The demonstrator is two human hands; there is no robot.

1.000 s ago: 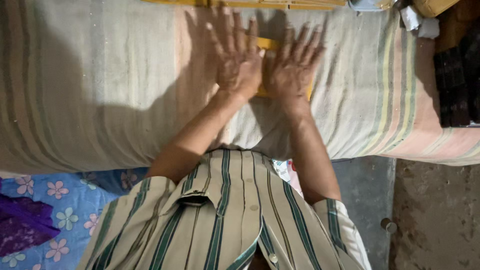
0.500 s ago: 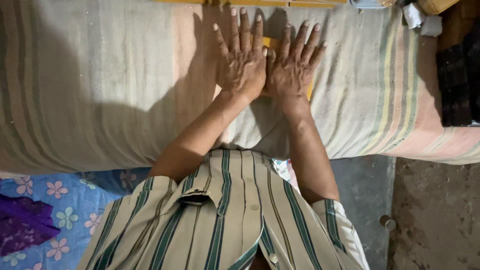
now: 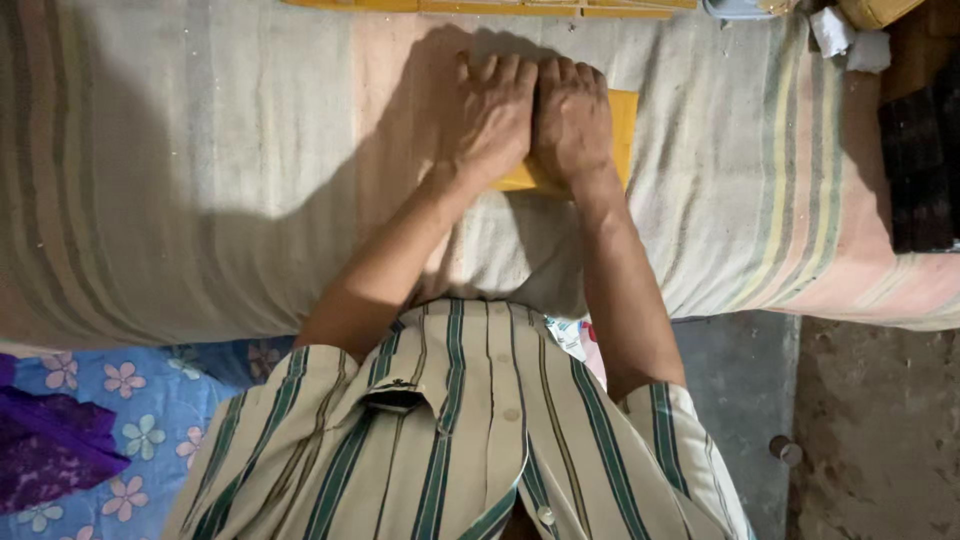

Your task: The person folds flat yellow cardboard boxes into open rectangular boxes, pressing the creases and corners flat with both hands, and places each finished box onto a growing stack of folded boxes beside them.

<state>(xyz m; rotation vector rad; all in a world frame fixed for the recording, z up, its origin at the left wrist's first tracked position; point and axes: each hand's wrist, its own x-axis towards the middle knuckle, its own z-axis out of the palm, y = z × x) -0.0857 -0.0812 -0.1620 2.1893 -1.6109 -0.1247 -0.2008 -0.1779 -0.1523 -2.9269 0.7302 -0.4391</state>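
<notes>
Under both hands [image 3: 530, 120], yellow card [image 3: 622, 130].

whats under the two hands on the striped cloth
A flat yellow piece lies under the left hand and right hand, on the striped cloth. Only its right part and near edge show; the rest is covered.

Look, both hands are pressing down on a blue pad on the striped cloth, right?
Not quite: the pad is yellow, not blue. The head view shows the left hand and right hand side by side on it, on the striped cloth.
</notes>
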